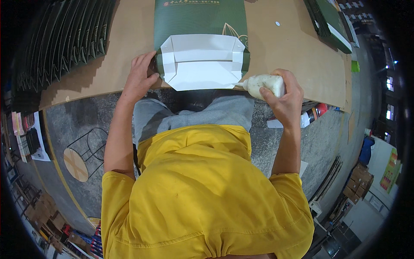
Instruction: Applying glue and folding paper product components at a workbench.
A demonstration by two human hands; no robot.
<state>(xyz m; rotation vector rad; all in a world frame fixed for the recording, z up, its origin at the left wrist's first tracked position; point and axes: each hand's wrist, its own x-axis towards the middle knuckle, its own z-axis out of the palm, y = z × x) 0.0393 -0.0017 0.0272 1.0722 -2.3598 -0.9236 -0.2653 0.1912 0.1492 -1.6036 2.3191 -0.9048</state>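
A green paper bag (pixel 200 19) lies flat on the table in front of me, its bottom end toward me. That end is unfolded and shows white inner flaps (pixel 205 71). My left hand (pixel 141 75) rests at the bag's left edge, fingers stretched and thumb apart, fingertips touching or close to the edge. My right hand (pixel 286 93) is wrapped round a squeeze bottle (pixel 266 86) with whitish contents and smudges. The bottle lies tilted sideways, its thin nozzle pointing left at the right corner of the near white flap. Whether the tip touches the flap, I cannot tell.
A row of folded green bags (pixel 64 43) stands at the table's left. More green bags (pixel 330 26) are stacked at the far right. A small white oval (pixel 277 23) lies on the brown tabletop (pixel 284 47). A round-seated stool (pixel 76 165) lies on the floor at left.
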